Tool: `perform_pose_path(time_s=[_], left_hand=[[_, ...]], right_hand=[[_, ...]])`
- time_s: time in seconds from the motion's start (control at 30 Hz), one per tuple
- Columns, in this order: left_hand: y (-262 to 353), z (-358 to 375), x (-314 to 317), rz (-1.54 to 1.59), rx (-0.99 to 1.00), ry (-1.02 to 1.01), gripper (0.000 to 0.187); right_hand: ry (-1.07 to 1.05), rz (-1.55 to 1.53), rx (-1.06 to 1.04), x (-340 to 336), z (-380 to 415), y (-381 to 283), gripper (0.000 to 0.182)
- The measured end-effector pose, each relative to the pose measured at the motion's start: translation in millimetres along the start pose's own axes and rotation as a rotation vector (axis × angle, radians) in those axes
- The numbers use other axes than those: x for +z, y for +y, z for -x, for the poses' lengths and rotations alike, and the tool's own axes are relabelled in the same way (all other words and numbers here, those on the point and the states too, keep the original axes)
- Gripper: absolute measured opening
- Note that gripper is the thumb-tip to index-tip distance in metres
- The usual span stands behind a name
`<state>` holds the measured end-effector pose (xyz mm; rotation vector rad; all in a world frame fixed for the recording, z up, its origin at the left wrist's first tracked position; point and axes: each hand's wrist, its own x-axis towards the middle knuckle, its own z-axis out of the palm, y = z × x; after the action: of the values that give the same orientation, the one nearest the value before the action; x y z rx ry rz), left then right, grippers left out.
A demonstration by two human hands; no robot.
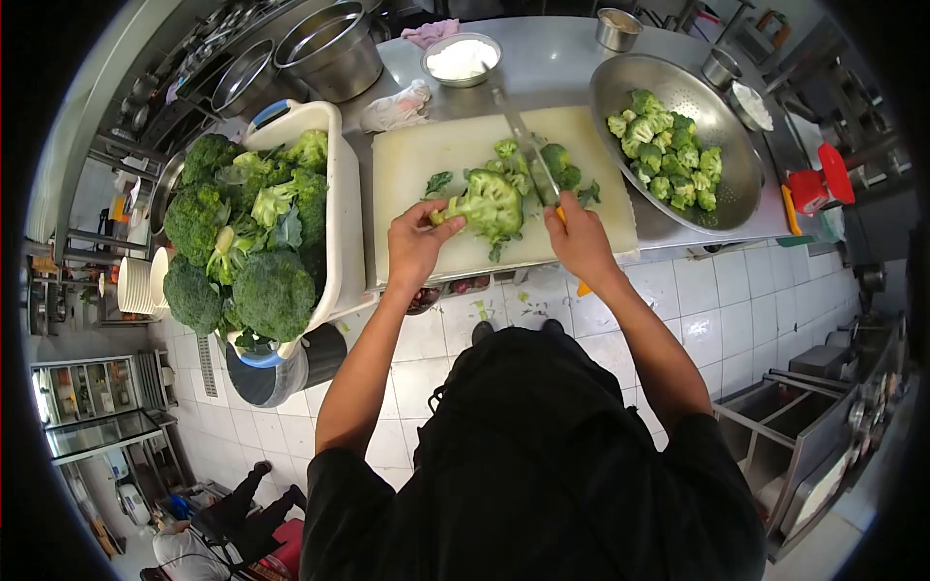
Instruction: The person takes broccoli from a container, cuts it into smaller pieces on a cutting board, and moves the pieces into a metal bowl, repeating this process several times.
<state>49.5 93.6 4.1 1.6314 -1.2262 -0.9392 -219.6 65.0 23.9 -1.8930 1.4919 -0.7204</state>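
Observation:
My left hand (417, 242) grips a head of broccoli (489, 205) by its stem, above the cutting board (412, 160). In my right hand (581, 237) is a knife (526, 145) with a yellow handle, its long blade pointing away from me, just right of the broccoli head. Cut florets (554, 160) and loose leaves lie on the board around and beyond the blade. To the right, a perforated metal colander (722, 136) holds a pile of cut florets (668, 150). A white tub (344, 223) at the left is heaped with whole broccoli heads (276, 292).
A bowl of white powder (463, 60) and a crumpled cloth (397, 107) sit behind the board. Large metal pots (329, 58) stand at the back left. A red scale-like object (821, 182) is at the far right. Another person (232, 528) is at the lower left, beyond a bin (266, 378).

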Motion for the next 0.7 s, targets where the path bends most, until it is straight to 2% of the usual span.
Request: perform_pose_path(time_s=[0.07,0.17,0.3,0.4,0.5,0.7], left_hand=[[10.2,2.2,2.2,-0.036,0.249,0.003,0.04],[49.8,13.3,3.5,-0.277,0.445,-0.03,0.042],[62.2,17.2,10.4,-0.319,0.477,-0.08,0.042],[63.4,15.5,12.9,-0.356,0.514,-0.082,0.043],[66.1,17.2,16.0,-0.364,0.54,-0.107,0.042],[66.7,14.2,17.1,-0.387,0.585,-0.126,0.04]], right_hand=[[0.0,-0.029,-0.08,-1.6,5.0,-9.0,0.019],[0.002,-0.015,-0.156,2.0,13.2,-25.0,0.019],[-0.011,0.008,-0.177,-6.3,16.2,-46.1,0.019],[0.064,0.006,-0.229,-8.5,13.8,-50.2,0.019],[-0.102,0.149,-0.204,5.0,8.6,-29.3,0.019],[-0.172,0.149,-0.132,-3.9,5.5,-30.7,0.018]])
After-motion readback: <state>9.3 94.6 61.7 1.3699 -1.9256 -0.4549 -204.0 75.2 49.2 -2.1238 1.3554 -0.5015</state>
